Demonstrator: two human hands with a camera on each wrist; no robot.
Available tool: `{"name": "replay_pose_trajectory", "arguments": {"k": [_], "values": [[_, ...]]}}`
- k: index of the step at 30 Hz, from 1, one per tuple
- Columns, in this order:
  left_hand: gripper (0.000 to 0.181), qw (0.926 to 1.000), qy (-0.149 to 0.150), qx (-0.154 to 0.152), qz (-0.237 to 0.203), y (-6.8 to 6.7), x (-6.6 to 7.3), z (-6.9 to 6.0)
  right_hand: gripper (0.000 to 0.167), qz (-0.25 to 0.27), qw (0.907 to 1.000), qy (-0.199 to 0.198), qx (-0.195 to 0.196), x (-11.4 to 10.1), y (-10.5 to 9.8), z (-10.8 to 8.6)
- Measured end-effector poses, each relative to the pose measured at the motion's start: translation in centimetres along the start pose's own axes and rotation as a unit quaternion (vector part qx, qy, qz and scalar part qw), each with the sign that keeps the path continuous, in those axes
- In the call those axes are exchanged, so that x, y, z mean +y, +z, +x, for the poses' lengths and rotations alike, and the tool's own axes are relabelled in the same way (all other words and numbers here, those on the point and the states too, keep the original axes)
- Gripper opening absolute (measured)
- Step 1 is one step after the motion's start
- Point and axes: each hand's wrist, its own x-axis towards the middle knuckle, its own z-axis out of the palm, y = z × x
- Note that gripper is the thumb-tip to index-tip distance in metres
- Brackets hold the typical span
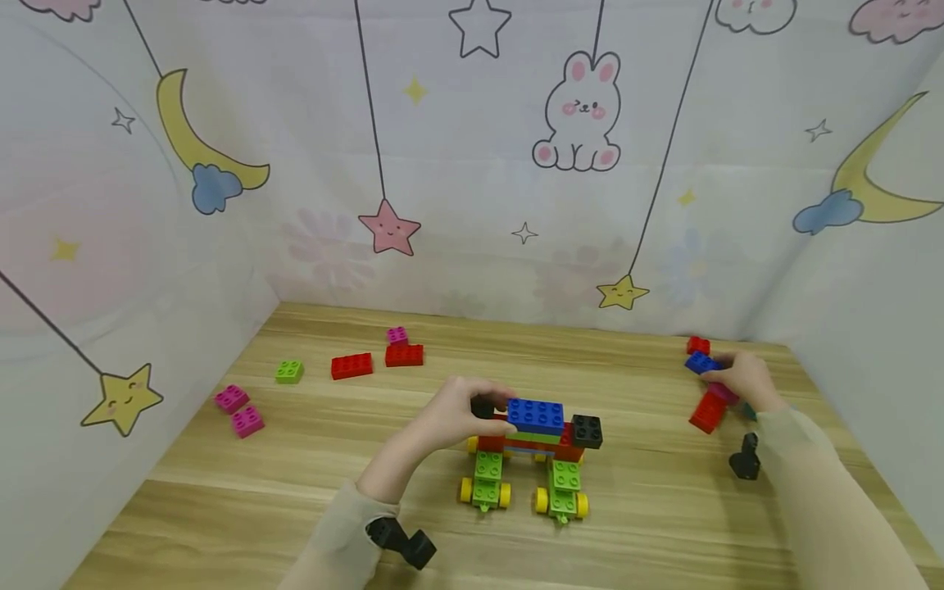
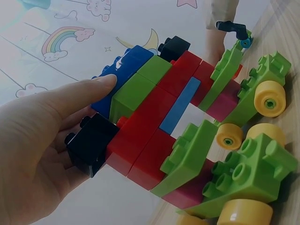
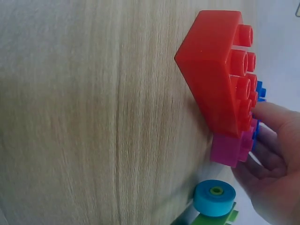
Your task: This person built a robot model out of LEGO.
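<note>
Steadying the block car (image 1: 533, 447) by its left end, the left hand (image 1: 459, 414) has its thumb on the big blue brick (image 1: 535, 416) and its other fingers behind; the car is near the middle of the wooden table (image 1: 221, 508). Yellow wheels (image 1: 542, 500) sit on its lime bases. At far right, the right hand (image 1: 748, 381) pinches a small blue brick (image 1: 700, 362) between thumb and fingers, contact partly hidden. Just beside it: a long red brick (image 1: 709, 411), a magenta brick (image 3: 225, 149) and a turquoise wheel (image 3: 214, 198). Far left: two pink bricks (image 1: 232, 399) and a lime brick (image 1: 290, 372), apart.
</note>
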Motion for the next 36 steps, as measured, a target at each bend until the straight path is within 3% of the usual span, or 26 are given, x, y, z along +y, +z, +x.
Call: {"name": "replay_pose_trajectory", "arguments": {"k": [15, 24, 29, 36], "values": [[0.038, 1.0, 0.008, 0.0, -0.001, 0.1, 0.0, 0.0, 0.054, 0.01, 0.9998, 0.0, 0.016, -0.2, -0.4, -0.4], [0.039, 1.0, 0.005, 0.001, -0.001, 0.1, -0.2, 0.0, 0.055, 0.042, 0.9965, -0.03, 0.065, -1.3, -1.3, -0.7], [0.039, 1.0, 0.006, -0.002, -0.002, 0.1, -0.3, 0.1, 0.058, 0.067, 0.9916, -0.058, 0.094, -3.1, -1.9, -1.0], [0.038, 1.0, -0.003, -0.006, -0.008, 0.1, -0.2, 0.1, 0.057, 0.096, 0.9841, -0.087, 0.121, -8.3, -2.8, -2.5]]}}
